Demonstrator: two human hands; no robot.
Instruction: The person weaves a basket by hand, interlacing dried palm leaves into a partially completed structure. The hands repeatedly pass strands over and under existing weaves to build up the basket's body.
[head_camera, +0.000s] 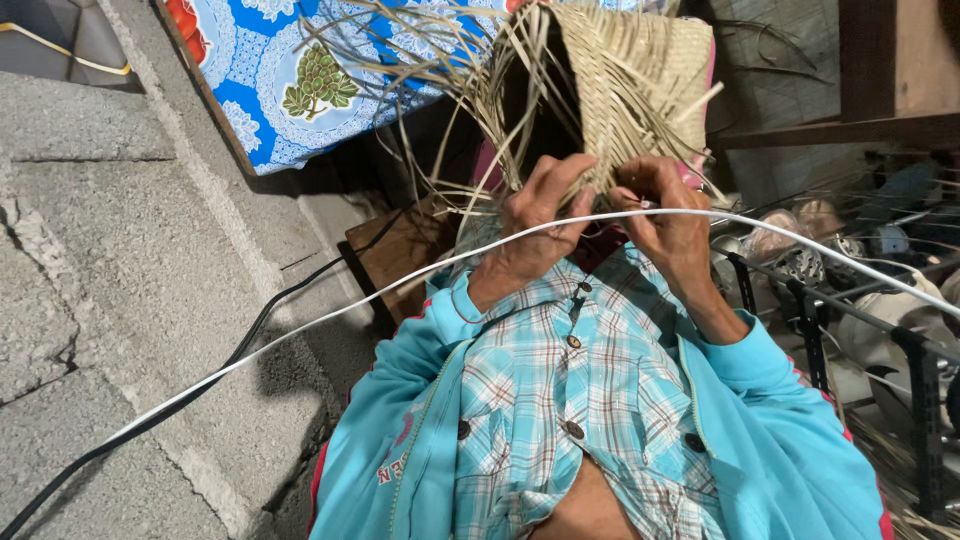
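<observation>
A half-woven piece of pale palm-leaf strips (630, 70), shaped like a pouch with loose strands fanning out to the left, is held up in front of my chest. My left hand (535, 225) grips its lower edge, fingers curled into the strands. My right hand (668, 220) pinches the strips right beside it, at the lower middle of the weave. Both arms wear turquoise sleeves over a checked shirt (570, 400). The dark opening of the weave faces left.
A thin white cable (300, 335) runs across the view just below my hands, and a black cable (250, 340) lies on the rough concrete floor (120, 280). A blue patterned cloth (290, 70) hangs at the top. A dark metal rack (850, 320) with objects stands at the right.
</observation>
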